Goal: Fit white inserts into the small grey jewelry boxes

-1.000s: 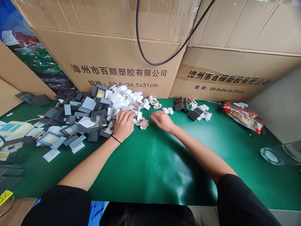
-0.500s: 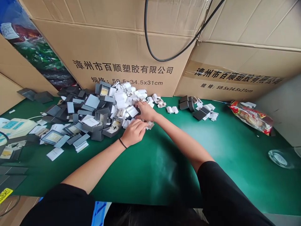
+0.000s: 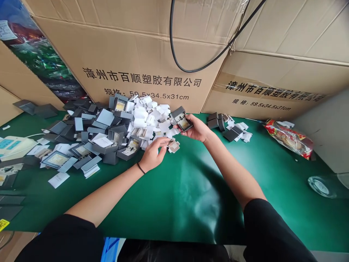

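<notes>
My right hand (image 3: 196, 129) holds a small open grey box (image 3: 181, 118) just above the green table (image 3: 191, 189), beside the big pile. My left hand (image 3: 153, 152) lies palm up at the near edge of the pile, its fingers curled round a small white paper insert (image 3: 173, 145). The pile itself holds several grey boxes (image 3: 109, 131) on its left and white folded inserts (image 3: 148, 114) on its right.
Large cardboard cartons (image 3: 141, 69) wall off the back, with a black cable (image 3: 207, 62) hanging over them. A smaller heap of grey boxes and inserts (image 3: 231, 129) sits right of my hand. A red snack bag (image 3: 290, 137) and a glass dish (image 3: 321, 185) lie further right.
My right hand pulled a grey box out of the pile and lifted it to the right. My left hand shifted slightly and turned palm up by the white insert.
</notes>
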Motion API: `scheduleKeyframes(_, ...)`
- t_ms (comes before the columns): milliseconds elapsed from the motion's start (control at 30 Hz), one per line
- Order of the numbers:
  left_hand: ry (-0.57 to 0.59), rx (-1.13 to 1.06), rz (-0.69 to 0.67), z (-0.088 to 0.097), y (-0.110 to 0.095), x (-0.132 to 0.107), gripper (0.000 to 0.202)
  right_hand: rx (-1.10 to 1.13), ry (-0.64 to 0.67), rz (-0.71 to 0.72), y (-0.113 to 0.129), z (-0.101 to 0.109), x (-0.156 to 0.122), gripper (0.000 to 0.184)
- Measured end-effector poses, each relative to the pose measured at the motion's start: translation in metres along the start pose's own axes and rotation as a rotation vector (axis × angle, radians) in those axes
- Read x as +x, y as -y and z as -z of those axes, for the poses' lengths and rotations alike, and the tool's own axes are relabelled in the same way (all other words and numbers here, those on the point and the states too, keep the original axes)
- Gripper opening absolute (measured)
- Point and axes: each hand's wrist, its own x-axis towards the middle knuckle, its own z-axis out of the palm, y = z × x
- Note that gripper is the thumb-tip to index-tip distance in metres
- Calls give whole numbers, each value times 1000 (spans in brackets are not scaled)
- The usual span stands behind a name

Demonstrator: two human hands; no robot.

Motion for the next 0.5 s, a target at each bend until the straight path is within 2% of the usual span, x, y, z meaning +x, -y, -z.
scheduleKeyframes(67,-65,-216,99,-4,-2,0,46,196,122,-107,-13,-5,-13,30)
scheduleKeyframes(133,-77,-345,147,-6,-2,0,60,235,245,-237,-26,-14,-24,31)
scheduleKeyframes(233,-17,-320,189,-5,2,3,57,158,392,-383,-42,-27,-30,33)
scheduleKeyframes(400,30,-283,223,-1,7,7,50,-74,315,-393,-48,-34,-26,32)
scheduleKeyframes(500,-26,-267,232,0,7,9,51,-285,321,-336,-42,-26,-19,38)
